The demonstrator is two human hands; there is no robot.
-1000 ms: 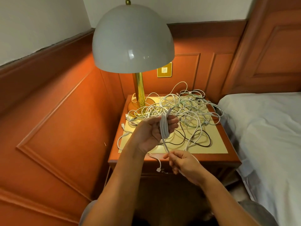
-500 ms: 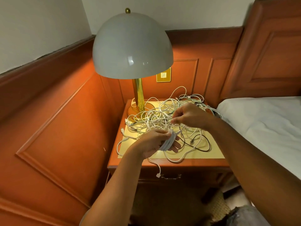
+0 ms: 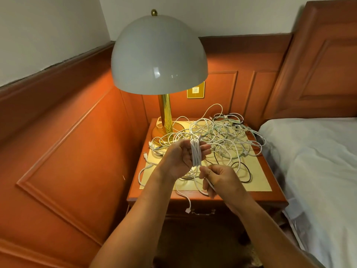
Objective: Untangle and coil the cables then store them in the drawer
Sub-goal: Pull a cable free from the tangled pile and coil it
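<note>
Dropped back near from over the tangle [image 3: 218, 140], right hand [image 3: 220, 180] now pinching the white cable [image 3: 209, 185] below left hand [image 3: 183, 155], wrapped in the coil [image 3: 196, 154] to take another turn; drawer [image 3: 202, 210] shut, plug ends indistinct.

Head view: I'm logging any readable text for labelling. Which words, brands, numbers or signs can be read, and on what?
No text can be read.
The gold wall plate behind the lamp carries a small white square, too small to read.
Cable pile plugs: no legible markings.
</note>
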